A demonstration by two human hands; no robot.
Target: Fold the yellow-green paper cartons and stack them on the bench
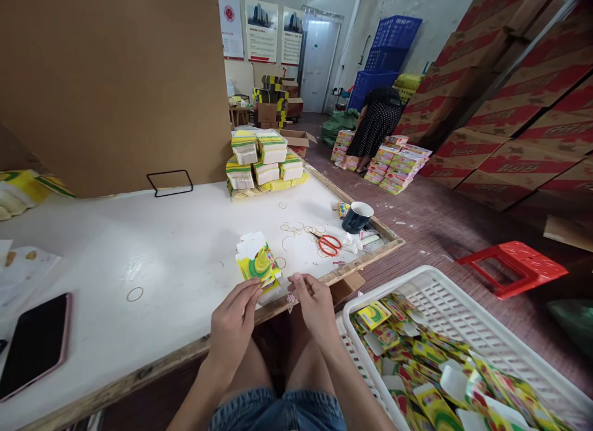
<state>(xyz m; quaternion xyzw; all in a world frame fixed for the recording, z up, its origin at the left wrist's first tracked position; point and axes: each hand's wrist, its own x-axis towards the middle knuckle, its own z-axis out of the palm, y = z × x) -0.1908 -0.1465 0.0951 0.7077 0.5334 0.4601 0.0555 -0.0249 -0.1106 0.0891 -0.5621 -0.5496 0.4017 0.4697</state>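
Note:
Small flat yellow-and-green cartons with white flaps lie at the near edge of the table. My left hand is closed, its thumb and forefinger pinched at the near corner of these cartons. Just to the right, over the table's edge, my right hand has its fingers curled and thumb pressed to the forefinger. Whether anything thin is between those fingertips is too small to make out. Loose rubber bands and red-handled scissors lie beyond my right hand.
Bundled carton stacks stand at the white table's far end. A dark mug sits near the right edge, a phone at left. Right of me are a white basket of cartons and a red stool. A person bends over beyond.

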